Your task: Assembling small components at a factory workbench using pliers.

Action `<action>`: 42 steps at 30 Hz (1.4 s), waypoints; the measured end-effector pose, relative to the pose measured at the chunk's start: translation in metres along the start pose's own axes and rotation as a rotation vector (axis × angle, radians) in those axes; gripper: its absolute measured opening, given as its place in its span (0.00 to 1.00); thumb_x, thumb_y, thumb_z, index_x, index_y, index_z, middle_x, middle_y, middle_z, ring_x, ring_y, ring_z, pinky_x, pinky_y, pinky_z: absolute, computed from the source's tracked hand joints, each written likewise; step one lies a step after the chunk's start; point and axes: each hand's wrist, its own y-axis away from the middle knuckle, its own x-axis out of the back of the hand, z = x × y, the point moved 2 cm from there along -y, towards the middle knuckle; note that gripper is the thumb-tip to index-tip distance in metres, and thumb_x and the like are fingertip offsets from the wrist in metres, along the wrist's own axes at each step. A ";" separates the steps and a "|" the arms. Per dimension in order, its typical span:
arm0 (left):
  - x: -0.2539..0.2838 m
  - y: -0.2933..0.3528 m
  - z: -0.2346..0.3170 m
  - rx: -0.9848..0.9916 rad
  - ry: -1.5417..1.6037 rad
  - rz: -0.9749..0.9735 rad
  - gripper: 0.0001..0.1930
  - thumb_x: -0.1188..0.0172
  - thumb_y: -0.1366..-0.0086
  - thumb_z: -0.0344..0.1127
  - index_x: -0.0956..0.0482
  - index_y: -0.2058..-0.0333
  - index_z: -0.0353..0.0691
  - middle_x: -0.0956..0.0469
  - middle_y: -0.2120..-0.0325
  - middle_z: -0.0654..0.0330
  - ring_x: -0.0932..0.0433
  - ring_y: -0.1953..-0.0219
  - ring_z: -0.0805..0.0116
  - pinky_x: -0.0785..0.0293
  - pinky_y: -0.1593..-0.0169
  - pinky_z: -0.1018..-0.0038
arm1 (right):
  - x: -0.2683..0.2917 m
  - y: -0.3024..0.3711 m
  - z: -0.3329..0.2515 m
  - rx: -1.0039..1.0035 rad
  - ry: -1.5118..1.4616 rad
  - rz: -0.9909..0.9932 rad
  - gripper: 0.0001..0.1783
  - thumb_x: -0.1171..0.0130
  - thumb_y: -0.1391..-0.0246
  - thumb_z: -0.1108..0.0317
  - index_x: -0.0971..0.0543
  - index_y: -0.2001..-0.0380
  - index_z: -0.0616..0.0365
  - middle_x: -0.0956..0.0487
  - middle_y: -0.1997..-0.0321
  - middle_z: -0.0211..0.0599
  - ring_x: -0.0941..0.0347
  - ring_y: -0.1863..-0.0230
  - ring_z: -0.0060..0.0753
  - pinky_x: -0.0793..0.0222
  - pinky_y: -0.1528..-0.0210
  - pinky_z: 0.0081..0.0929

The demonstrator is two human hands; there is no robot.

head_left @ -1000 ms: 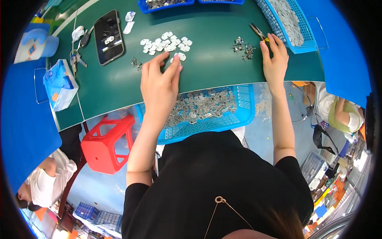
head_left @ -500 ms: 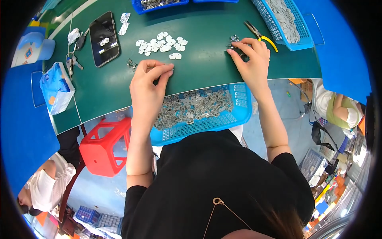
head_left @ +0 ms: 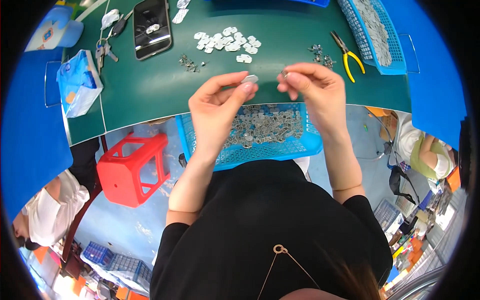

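Between thumb and fingers, my left hand point(head_left: 222, 102) pinches a small white plate point(head_left: 250, 79), tilted above the table edge. Close to its right, my right hand point(head_left: 317, 92) is closed on a small metal part point(head_left: 284, 74), too tiny to name more exactly. The two pieces are apart. Beyond my hands lies a pile of white plates point(head_left: 227, 40), with a single white plate point(head_left: 244, 58) nearer me. Small dark metal parts point(head_left: 189, 63) form a heap on the left, and another heap of metal parts point(head_left: 322, 56) is on the right.
Yellow-handled pliers point(head_left: 348, 57) lie near a blue basket of flat grey pieces point(head_left: 401, 67). A blue basket of metal parts point(head_left: 295, 146) sits below the table edge. On the left are a phone point(head_left: 145, 50), keys point(head_left: 103, 50), a tissue pack point(head_left: 80, 85) and a red stool point(head_left: 120, 172).
My right hand has left the right-hand metal heap and come in toward my left, carrying a small metal part. My left hand has moved right and now shows the white plate. The view has shifted.
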 end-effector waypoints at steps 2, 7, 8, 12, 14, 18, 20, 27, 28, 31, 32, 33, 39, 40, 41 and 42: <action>-0.004 0.001 0.001 0.025 0.030 -0.010 0.11 0.41 0.40 0.22 0.25 0.58 0.27 0.20 0.66 0.51 0.19 0.63 0.68 0.21 0.56 0.75 | -0.015 0.005 0.007 -0.250 -0.468 -0.148 0.09 0.43 0.47 0.76 0.22 0.61 0.66 0.20 0.66 0.43 0.24 0.70 0.26 0.32 0.70 0.16; -0.002 0.004 0.002 0.011 0.024 -0.004 0.13 0.41 0.40 0.23 0.25 0.56 0.28 0.21 0.65 0.52 0.19 0.63 0.67 0.21 0.59 0.74 | -0.033 0.006 0.014 -0.324 -0.688 -0.179 0.12 0.46 0.45 0.76 0.24 0.58 0.67 0.23 0.68 0.38 0.29 0.71 0.24 0.33 0.70 0.20; 0.001 0.004 0.000 -0.006 0.014 0.006 0.13 0.40 0.40 0.23 0.25 0.56 0.29 0.21 0.65 0.53 0.20 0.64 0.68 0.21 0.59 0.74 | -0.034 0.007 0.013 -0.326 -0.687 -0.194 0.12 0.47 0.45 0.76 0.24 0.57 0.67 0.23 0.69 0.37 0.29 0.72 0.23 0.33 0.70 0.21; 0.005 0.006 0.000 0.008 0.036 0.035 0.13 0.40 0.40 0.24 0.23 0.56 0.30 0.20 0.65 0.54 0.21 0.64 0.73 0.22 0.57 0.77 | -0.036 0.007 0.013 -0.303 -0.582 -0.205 0.14 0.48 0.44 0.76 0.25 0.55 0.67 0.24 0.69 0.37 0.30 0.73 0.23 0.33 0.71 0.20; 0.004 0.007 0.000 0.014 0.050 0.042 0.13 0.40 0.40 0.24 0.23 0.56 0.29 0.20 0.65 0.55 0.21 0.64 0.72 0.22 0.57 0.77 | -0.040 0.008 0.011 -0.277 -0.501 -0.175 0.14 0.47 0.45 0.75 0.25 0.55 0.67 0.23 0.69 0.38 0.30 0.73 0.24 0.33 0.72 0.20; 0.005 0.008 0.002 0.033 0.055 0.020 0.13 0.41 0.40 0.23 0.23 0.55 0.29 0.21 0.65 0.56 0.21 0.63 0.72 0.22 0.57 0.76 | -0.046 0.010 0.013 -0.054 -0.232 -0.075 0.12 0.42 0.49 0.77 0.21 0.60 0.67 0.23 0.66 0.39 0.28 0.72 0.23 0.32 0.73 0.18; 0.005 0.010 0.005 0.042 0.061 0.017 0.13 0.41 0.40 0.23 0.23 0.55 0.29 0.22 0.65 0.57 0.21 0.63 0.72 0.22 0.57 0.76 | -0.050 0.008 0.013 0.026 -0.172 -0.052 0.10 0.41 0.50 0.79 0.20 0.62 0.67 0.23 0.65 0.39 0.28 0.72 0.23 0.32 0.73 0.18; 0.007 0.012 0.006 0.027 0.096 0.035 0.13 0.41 0.40 0.23 0.23 0.56 0.29 0.22 0.64 0.57 0.21 0.63 0.71 0.21 0.56 0.76 | -0.055 0.006 0.018 0.445 0.213 0.007 0.10 0.39 0.53 0.82 0.19 0.64 0.66 0.23 0.63 0.37 0.27 0.65 0.24 0.31 0.66 0.16; 0.008 0.012 0.006 0.025 0.096 0.037 0.13 0.41 0.40 0.23 0.23 0.56 0.29 0.22 0.64 0.57 0.21 0.63 0.71 0.21 0.56 0.76 | -0.055 0.006 0.017 0.445 0.212 0.004 0.10 0.39 0.53 0.82 0.19 0.64 0.66 0.23 0.63 0.37 0.27 0.65 0.24 0.31 0.66 0.16; 0.011 0.012 0.008 0.022 0.077 0.033 0.13 0.40 0.40 0.25 0.23 0.56 0.29 0.21 0.66 0.54 0.20 0.66 0.70 0.20 0.58 0.75 | -0.054 0.004 0.011 0.442 0.267 -0.032 0.10 0.39 0.54 0.82 0.18 0.65 0.66 0.23 0.64 0.37 0.27 0.63 0.25 0.30 0.62 0.17; 0.012 0.012 0.008 0.025 0.080 0.027 0.13 0.40 0.40 0.25 0.23 0.56 0.30 0.21 0.66 0.54 0.20 0.66 0.70 0.20 0.58 0.75 | -0.053 0.002 0.010 0.453 0.276 -0.080 0.10 0.39 0.54 0.83 0.18 0.66 0.66 0.23 0.64 0.38 0.26 0.62 0.25 0.30 0.62 0.17; 0.013 0.012 0.009 0.027 0.083 0.021 0.13 0.40 0.40 0.25 0.23 0.56 0.30 0.21 0.66 0.54 0.20 0.66 0.70 0.20 0.58 0.75 | -0.053 0.000 0.008 0.464 0.285 -0.128 0.10 0.39 0.55 0.83 0.18 0.66 0.66 0.22 0.64 0.38 0.26 0.62 0.26 0.30 0.62 0.18; 0.021 0.013 0.009 0.096 0.102 -0.061 0.13 0.41 0.39 0.25 0.23 0.55 0.30 0.23 0.63 0.57 0.21 0.62 0.71 0.21 0.56 0.74 | -0.053 -0.004 0.008 0.446 0.287 -0.139 0.09 0.40 0.54 0.83 0.18 0.66 0.66 0.21 0.63 0.41 0.25 0.62 0.28 0.30 0.62 0.18; 0.022 0.013 0.010 0.093 0.102 -0.056 0.13 0.41 0.39 0.25 0.23 0.55 0.30 0.23 0.63 0.57 0.21 0.62 0.71 0.21 0.56 0.74 | -0.054 -0.004 0.008 0.448 0.285 -0.144 0.09 0.40 0.54 0.83 0.18 0.66 0.66 0.21 0.63 0.41 0.25 0.62 0.28 0.30 0.62 0.18; 0.022 0.013 0.011 0.101 0.118 -0.056 0.14 0.41 0.39 0.25 0.23 0.54 0.31 0.22 0.64 0.57 0.21 0.62 0.71 0.21 0.56 0.74 | -0.055 -0.003 0.008 0.437 0.284 -0.159 0.09 0.40 0.54 0.83 0.18 0.66 0.66 0.21 0.63 0.41 0.24 0.62 0.28 0.29 0.62 0.18; 0.022 0.013 0.012 0.108 0.135 -0.056 0.14 0.40 0.39 0.25 0.23 0.54 0.31 0.22 0.64 0.56 0.22 0.62 0.71 0.21 0.56 0.74 | -0.056 -0.003 0.007 0.426 0.284 -0.173 0.09 0.40 0.53 0.83 0.18 0.66 0.66 0.21 0.63 0.41 0.24 0.63 0.28 0.29 0.62 0.18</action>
